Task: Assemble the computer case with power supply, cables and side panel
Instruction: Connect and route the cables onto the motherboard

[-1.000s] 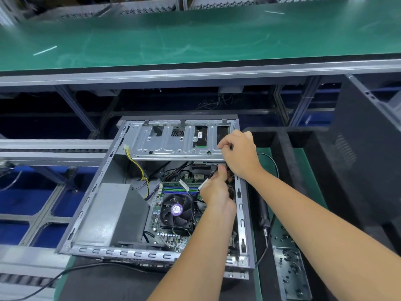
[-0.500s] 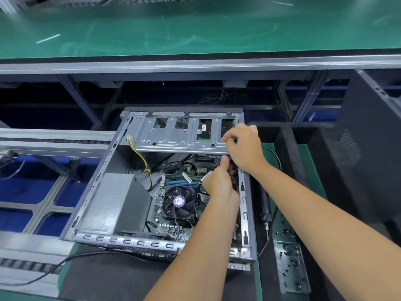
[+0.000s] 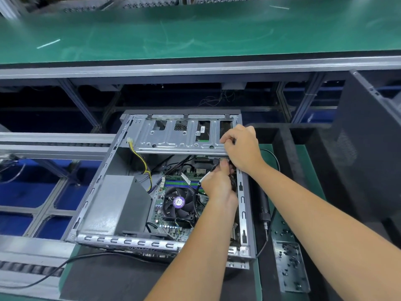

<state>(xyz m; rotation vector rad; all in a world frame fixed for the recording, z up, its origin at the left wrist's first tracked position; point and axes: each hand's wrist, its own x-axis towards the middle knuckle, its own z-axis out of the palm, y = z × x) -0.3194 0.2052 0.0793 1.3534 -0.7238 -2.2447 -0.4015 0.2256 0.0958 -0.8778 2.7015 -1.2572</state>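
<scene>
Nearest: two bare forearms reaching in from lower right. Below them a black cable (image 3: 54, 269) trailing across the bench edge.

Open computer case (image 3: 244, 209) lying on its side mid-bench, side panel off. Inside: grey power supply (image 3: 115, 205) at the near-left corner, black CPU fan (image 3: 178, 203) with purple hub on the motherboard, yellow-black wires (image 3: 141, 161) running up the left interior.

Left hand (image 3: 218, 187) inside the case near the right wall, fingers curled, pinching a dark cable connector (image 3: 219, 160) just under the drive bracket (image 3: 180, 135). Right hand (image 3: 243, 146) above it, fingers curled over the bracket's right end, gripping the edge.

Right of the case: electric screwdriver (image 3: 263, 208) lying in a black tray, clear box of screws (image 3: 289, 266) near it. Dark side panel (image 3: 368, 144) standing upright at far right.

Beyond: green conveyor belt (image 3: 195, 31).
</scene>
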